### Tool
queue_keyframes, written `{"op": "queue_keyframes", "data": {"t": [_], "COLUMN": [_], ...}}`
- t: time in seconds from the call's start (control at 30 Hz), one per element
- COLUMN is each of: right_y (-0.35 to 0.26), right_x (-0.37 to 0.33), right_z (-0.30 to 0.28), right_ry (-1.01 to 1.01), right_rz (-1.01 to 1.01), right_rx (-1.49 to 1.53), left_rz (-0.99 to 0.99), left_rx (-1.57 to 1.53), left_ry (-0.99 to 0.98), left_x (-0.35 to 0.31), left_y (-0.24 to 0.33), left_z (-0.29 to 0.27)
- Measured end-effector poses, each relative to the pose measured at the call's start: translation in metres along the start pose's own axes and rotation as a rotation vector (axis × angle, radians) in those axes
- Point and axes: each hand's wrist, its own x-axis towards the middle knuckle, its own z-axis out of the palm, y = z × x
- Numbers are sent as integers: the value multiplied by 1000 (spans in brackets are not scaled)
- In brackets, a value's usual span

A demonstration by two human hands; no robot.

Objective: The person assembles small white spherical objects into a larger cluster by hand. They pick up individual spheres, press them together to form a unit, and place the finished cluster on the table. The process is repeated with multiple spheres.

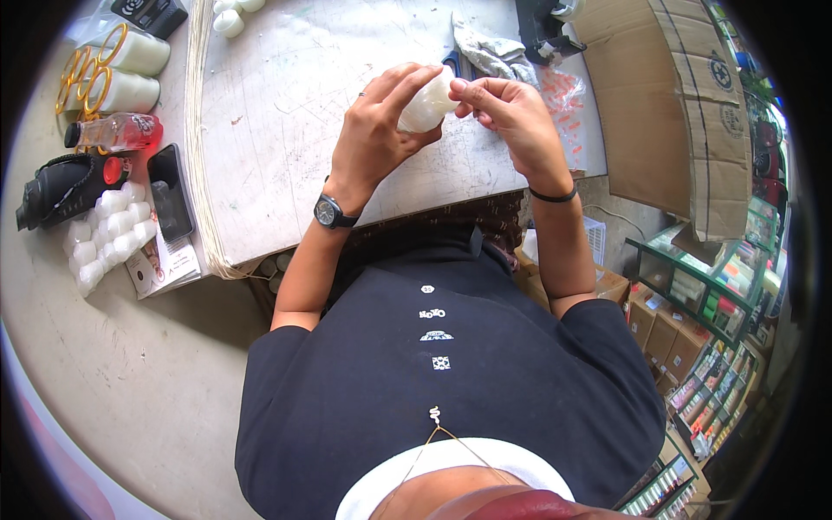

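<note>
My left hand (386, 126) is wrapped round a white, waxy rounded piece (425, 106), holding it above the white tabletop (286, 113). Its fingers hide much of the piece, so I cannot tell its full shape. At the piece's right edge, my right hand (511, 113) has thumb and forefinger pinched together. Whatever sits between those fingertips is too small or hidden to make out. Just behind the hands lie a blue-handled tool (451, 62) and a crumpled grey-white cloth (492, 50).
Long pale cords (198, 147) run along the table's left side. Beyond them are white cylinders with gold rings (130, 91), a red drink bottle (121, 132), a phone (171, 192) and white bubble-shaped pieces (108, 230). At right are a plastic bag with orange bits (563, 108) and a cardboard box (641, 104).
</note>
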Motion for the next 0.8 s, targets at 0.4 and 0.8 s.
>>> {"op": "queue_keyframes", "data": {"t": [0.4,0.8], "right_y": [8,7], "right_x": [3,11], "right_z": [0,-8], "right_ry": [12,58], "right_rz": [67,-2], "right_rx": [-12,-480], "left_rz": [50,49], "left_rx": [29,23], "left_ry": [-6,-11], "left_x": [-1,3], "left_y": [2,0], "left_z": [2,-5]}}
